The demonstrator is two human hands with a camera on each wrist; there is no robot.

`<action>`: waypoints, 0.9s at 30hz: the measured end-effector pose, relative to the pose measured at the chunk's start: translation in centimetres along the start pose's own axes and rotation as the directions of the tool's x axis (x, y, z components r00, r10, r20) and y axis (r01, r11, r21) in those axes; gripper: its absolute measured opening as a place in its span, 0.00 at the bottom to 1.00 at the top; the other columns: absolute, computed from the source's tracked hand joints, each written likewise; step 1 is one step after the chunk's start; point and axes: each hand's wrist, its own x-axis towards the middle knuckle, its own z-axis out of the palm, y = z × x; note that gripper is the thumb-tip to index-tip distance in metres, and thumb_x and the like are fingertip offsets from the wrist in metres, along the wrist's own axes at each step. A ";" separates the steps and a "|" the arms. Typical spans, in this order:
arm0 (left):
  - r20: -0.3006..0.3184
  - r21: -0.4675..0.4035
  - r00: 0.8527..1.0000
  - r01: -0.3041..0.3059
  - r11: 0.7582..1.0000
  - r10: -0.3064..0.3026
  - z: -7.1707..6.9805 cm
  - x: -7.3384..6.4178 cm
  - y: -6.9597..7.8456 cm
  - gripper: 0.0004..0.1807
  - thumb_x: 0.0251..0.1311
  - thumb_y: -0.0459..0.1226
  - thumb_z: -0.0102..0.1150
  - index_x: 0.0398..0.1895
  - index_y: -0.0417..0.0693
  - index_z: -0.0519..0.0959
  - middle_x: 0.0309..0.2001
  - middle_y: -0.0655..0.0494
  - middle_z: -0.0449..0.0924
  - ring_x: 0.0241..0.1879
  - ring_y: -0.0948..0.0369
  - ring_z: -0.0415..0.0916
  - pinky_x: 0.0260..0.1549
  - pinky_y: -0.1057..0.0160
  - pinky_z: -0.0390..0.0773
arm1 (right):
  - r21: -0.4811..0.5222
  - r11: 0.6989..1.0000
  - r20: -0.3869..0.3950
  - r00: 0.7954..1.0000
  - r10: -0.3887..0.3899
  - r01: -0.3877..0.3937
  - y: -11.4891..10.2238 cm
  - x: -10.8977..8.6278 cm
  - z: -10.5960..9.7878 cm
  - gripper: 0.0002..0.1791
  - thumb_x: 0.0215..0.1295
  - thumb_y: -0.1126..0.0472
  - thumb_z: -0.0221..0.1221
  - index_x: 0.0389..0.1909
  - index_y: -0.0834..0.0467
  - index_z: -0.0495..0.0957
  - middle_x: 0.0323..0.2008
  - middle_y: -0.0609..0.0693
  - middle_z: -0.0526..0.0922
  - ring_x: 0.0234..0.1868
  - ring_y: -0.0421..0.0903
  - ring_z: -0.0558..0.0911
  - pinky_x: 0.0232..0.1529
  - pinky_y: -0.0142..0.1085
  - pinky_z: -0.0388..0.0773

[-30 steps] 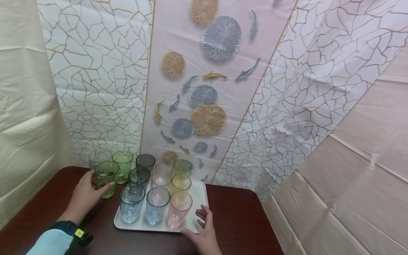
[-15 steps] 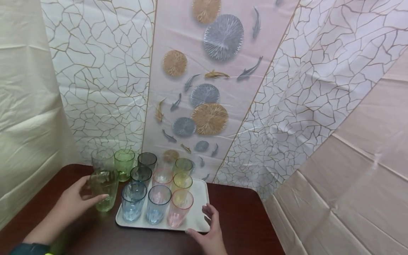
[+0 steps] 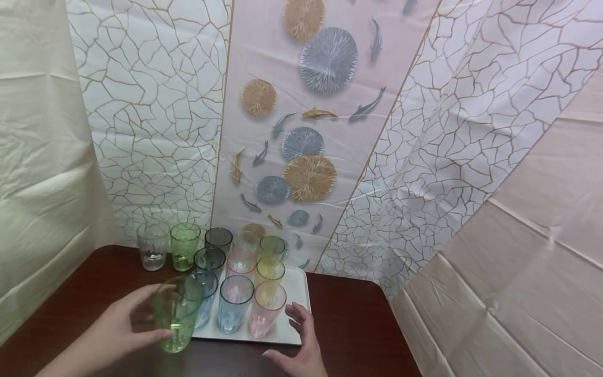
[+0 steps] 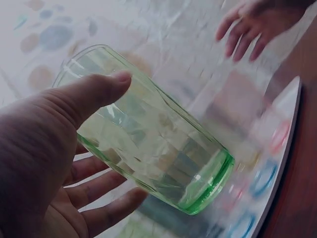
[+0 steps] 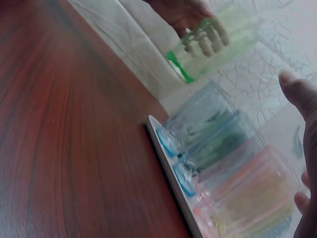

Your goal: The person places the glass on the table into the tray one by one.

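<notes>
My left hand (image 3: 118,324) grips a clear green glass tumbler (image 3: 178,319) by its side, off the table in front of the tray's left part. In the left wrist view, the thumb crosses the near side of the green tumbler (image 4: 158,134) and fingers wrap its far side. A white tray (image 3: 294,293) carries several tumblers: blue ones (image 3: 231,314) and a pink one (image 3: 264,317) in front, with dark, pink and yellow (image 3: 270,267) ones behind. Beside the pink tumbler, my right hand (image 3: 303,348) hangs at the tray's front right corner, fingers spread and loosely bent, holding nothing.
At the back left of the dark red table (image 3: 348,324) stand a colourless tumbler (image 3: 153,248) and another green tumbler (image 3: 185,248). Patterned cloth (image 3: 155,131) hangs behind the table, and plain cloth (image 3: 513,293) hangs along the right.
The green tumbler in my left hand has come forward and right from the back left, toward the tray's front. My right hand has moved slightly off the tray's corner.
</notes>
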 end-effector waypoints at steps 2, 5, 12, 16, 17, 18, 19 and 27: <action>0.061 -0.061 0.998 -0.016 0.998 0.019 1.1 0.3 0.9 0.45 0.46 0.42 0.83 0.69 0.41 0.73 0.58 0.41 0.79 0.44 0.66 0.84 0.36 0.62 0.89 | 0.025 0.998 0.032 0.998 -0.057 0.056 -0.1 0.2 0.4 0.60 0.46 0.62 0.82 0.76 0.68 0.56 0.65 0.68 0.72 0.65 0.62 0.74 0.65 0.45 0.77; 0.135 -0.153 0.989 -0.035 0.988 0.056 3.0 1.1 1.9 0.44 0.49 0.43 0.81 0.69 0.40 0.71 0.58 0.40 0.78 0.47 0.63 0.84 0.37 0.61 0.89 | 0.082 0.990 0.084 0.990 -0.118 0.111 -0.5 0.7 1.0 0.60 0.47 0.63 0.82 0.76 0.69 0.55 0.67 0.67 0.71 0.66 0.63 0.73 0.65 0.46 0.77; 0.235 -0.192 0.970 -0.022 0.981 0.068 6.9 2.8 3.3 0.42 0.51 0.51 0.79 0.69 0.51 0.73 0.59 0.50 0.79 0.53 0.60 0.81 0.42 0.62 0.88 | 0.211 0.977 0.241 0.969 -0.062 0.010 -2.4 2.0 2.1 0.59 0.53 0.66 0.78 0.80 0.61 0.51 0.72 0.64 0.66 0.70 0.59 0.70 0.69 0.49 0.73; 0.242 -0.215 0.964 -0.058 0.975 0.111 8.2 3.4 3.5 0.42 0.52 0.49 0.79 0.71 0.52 0.73 0.62 0.50 0.78 0.56 0.54 0.80 0.45 0.61 0.88 | 0.255 0.957 0.328 0.943 0.049 -0.138 -3.5 2.6 2.6 0.58 0.56 0.63 0.77 0.82 0.51 0.52 0.74 0.53 0.67 0.72 0.55 0.70 0.70 0.49 0.71; 0.240 -0.209 0.963 -0.068 0.976 0.119 8.4 3.4 3.6 0.43 0.52 0.49 0.79 0.72 0.52 0.73 0.64 0.50 0.76 0.57 0.53 0.80 0.45 0.61 0.88 | 0.265 0.950 0.343 0.937 0.067 -0.165 -3.6 2.7 2.7 0.57 0.57 0.63 0.77 0.82 0.50 0.52 0.74 0.52 0.68 0.71 0.55 0.70 0.70 0.49 0.71; 0.230 -0.174 0.965 -0.087 0.981 0.127 8.6 3.4 3.6 0.43 0.52 0.51 0.79 0.72 0.53 0.73 0.65 0.49 0.76 0.59 0.52 0.78 0.47 0.59 0.87 | 0.277 0.943 0.353 0.932 0.077 -0.183 -3.7 2.7 2.8 0.57 0.57 0.63 0.76 0.82 0.49 0.53 0.74 0.52 0.68 0.70 0.56 0.72 0.69 0.48 0.72; 0.220 -0.133 0.966 -0.106 0.985 0.134 8.7 3.4 3.6 0.43 0.52 0.53 0.78 0.72 0.54 0.73 0.66 0.49 0.75 0.60 0.51 0.77 0.48 0.57 0.87 | 0.290 0.939 0.358 0.931 0.075 -0.187 -3.8 2.7 2.9 0.56 0.57 0.64 0.76 0.82 0.50 0.53 0.73 0.53 0.69 0.70 0.57 0.73 0.69 0.48 0.73; 0.221 -0.053 0.960 -0.164 0.985 0.172 9.0 3.2 3.3 0.43 0.54 0.57 0.74 0.73 0.53 0.72 0.69 0.48 0.72 0.63 0.52 0.74 0.51 0.54 0.86 | 0.391 0.901 0.348 0.936 0.043 -0.187 -3.4 2.5 3.2 0.51 0.59 0.69 0.73 0.80 0.59 0.55 0.69 0.63 0.73 0.63 0.67 0.76 0.62 0.47 0.80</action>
